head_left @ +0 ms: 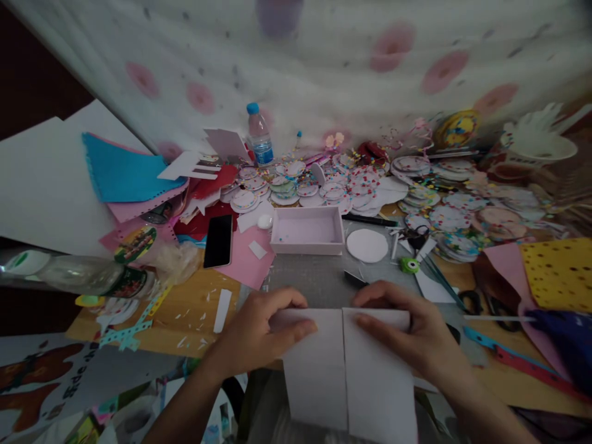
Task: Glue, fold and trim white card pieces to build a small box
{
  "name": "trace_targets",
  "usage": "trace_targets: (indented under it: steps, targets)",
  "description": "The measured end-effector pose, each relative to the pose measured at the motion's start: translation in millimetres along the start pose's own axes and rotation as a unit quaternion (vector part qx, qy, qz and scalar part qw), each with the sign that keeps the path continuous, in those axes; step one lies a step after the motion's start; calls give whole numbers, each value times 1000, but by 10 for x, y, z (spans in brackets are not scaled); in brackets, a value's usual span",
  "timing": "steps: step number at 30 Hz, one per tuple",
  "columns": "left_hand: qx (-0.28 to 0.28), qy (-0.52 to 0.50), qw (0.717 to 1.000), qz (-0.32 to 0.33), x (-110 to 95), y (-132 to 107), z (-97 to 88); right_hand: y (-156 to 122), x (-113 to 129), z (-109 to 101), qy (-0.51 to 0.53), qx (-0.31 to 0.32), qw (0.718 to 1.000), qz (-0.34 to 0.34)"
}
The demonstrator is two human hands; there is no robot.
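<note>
My left hand pinches the upper edge of a white card panel, thumb on the near face and fingers behind. Similarly, my right hand grips a second white card panel. The panels stand side by side at the table's front edge, a thin dark line between them; whether they are joined, I cannot tell. Just beyond them a dark blade-like piece lies on the grey mat. Farther back sit a shallow pale pink box and a white paper disc.
A phone lies on pink paper at left, near a large clear bottle. Piles of confetti-dotted discs and a small water bottle line the curtain. At right are scissors and a blue-red strip.
</note>
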State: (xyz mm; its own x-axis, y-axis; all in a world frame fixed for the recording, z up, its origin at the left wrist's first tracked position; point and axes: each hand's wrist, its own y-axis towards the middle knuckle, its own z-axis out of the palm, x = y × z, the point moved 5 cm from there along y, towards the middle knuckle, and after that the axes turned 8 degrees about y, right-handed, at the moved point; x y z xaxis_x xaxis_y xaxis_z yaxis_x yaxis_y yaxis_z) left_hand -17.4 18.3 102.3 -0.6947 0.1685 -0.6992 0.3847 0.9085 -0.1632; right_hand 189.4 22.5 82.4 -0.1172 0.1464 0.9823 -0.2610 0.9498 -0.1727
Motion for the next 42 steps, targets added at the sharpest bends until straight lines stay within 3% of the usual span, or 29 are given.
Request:
trace_targets:
  steps: [3,6,10,15,24,34,42]
  targets:
    - [43,6,999,-22,-29,-72,-9,-23,-45,29,35,-42,998,31]
    - [58,80,995,-7,-98,-117,5,-8,4,68,12,-43,999,0]
    - [-36,185,981,41,-220,-110,41,2,59,101,0,-52,998,-27]
    - [-176,283,939,85,-329,-43,159,-37,62,227,12,-27,998,-58]
    - [-253,307,913,92,-305,30,169,-81,57,263,11,-64,993,-102]
    - [-251,313,911,98,-307,66,176,-46,92,287,-1,-46,991,-125]
    - [-215,291,929,75,-303,94,184,-34,62,291,-1,-51,992,-116]
